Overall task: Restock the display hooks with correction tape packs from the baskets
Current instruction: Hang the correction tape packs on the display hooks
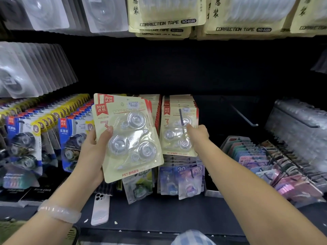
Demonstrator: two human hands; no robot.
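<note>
We see our left hand [92,144] gripping 2 or more cream correction tape packs [127,137], thumb on front (fingers hidden behind). Our right hand [198,134] pinches the front pack [178,131] hanging on the display hook [181,117]; its fingertips are hard to make out.

Bare hook [243,116] (right) — dark gap around.

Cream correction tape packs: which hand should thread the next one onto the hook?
Right. The right hand is already at the hook, touching the front hung pack. The left hand grips the spare cream packs beside that row, so it can likely just feed them across.
</note>
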